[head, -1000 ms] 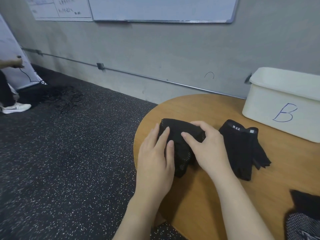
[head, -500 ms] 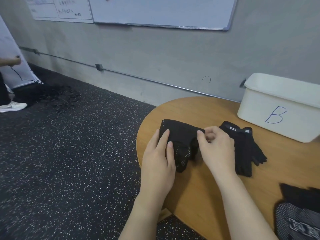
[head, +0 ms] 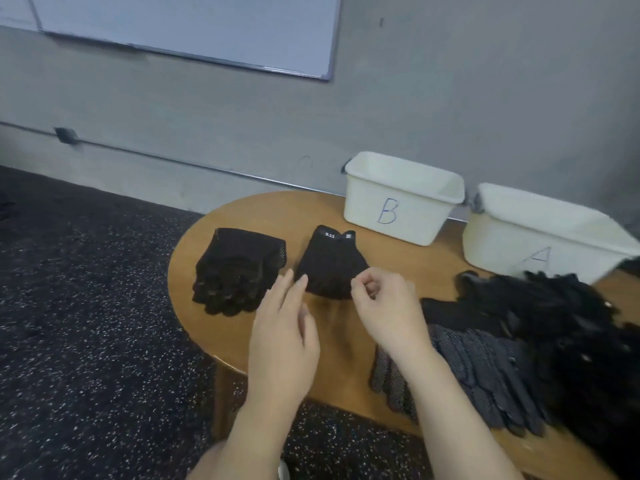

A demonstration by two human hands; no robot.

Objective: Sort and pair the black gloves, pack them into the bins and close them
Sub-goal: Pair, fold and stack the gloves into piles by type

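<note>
Round wooden tabletop, used as landmark throughout. Near its left edge lies a folded pair of black mesh-knit gloves, set down and touched by neither hand. Just right of that, toward the tabletop's middle, a second folded pair of black fabric gloves; white cuff tag reads roughly "5.11", too small to be sure. Left hand hovers over the tabletop's near edge, fingers straight and loosely spread, holding nothing. Right hand beside it, fingers curled in toward the thumb, apparently empty, though a small pinched item cannot be ruled out. Along the tabletop's far edge: white plastic bin marked with a blue handwritten "B", then a white plastic bin marked "A", the letter blurred; both open, no lids seen. At the tabletop's right side, an unsorted heap of black gloves, some dotted-grip. Judgement: next step is drawing a fresh glove from the heap. Match knit and cuff before folding; keep finished pairs apart from the heap.
</note>
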